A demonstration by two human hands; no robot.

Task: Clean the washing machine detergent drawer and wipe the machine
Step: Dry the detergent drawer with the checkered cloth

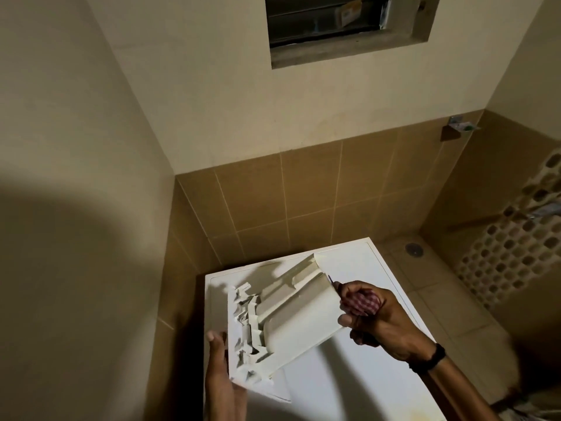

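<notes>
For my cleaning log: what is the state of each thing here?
drawer: removed, held tilted over the machine
cloth: bunched, pressed against the drawer
left hand: holds the drawer's end
right hand: grips the cloth

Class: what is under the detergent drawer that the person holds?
The washing machine's white top lies under the detergent drawer, which the left hand holds. The drawer hides the part of the top directly beneath it.
</notes>
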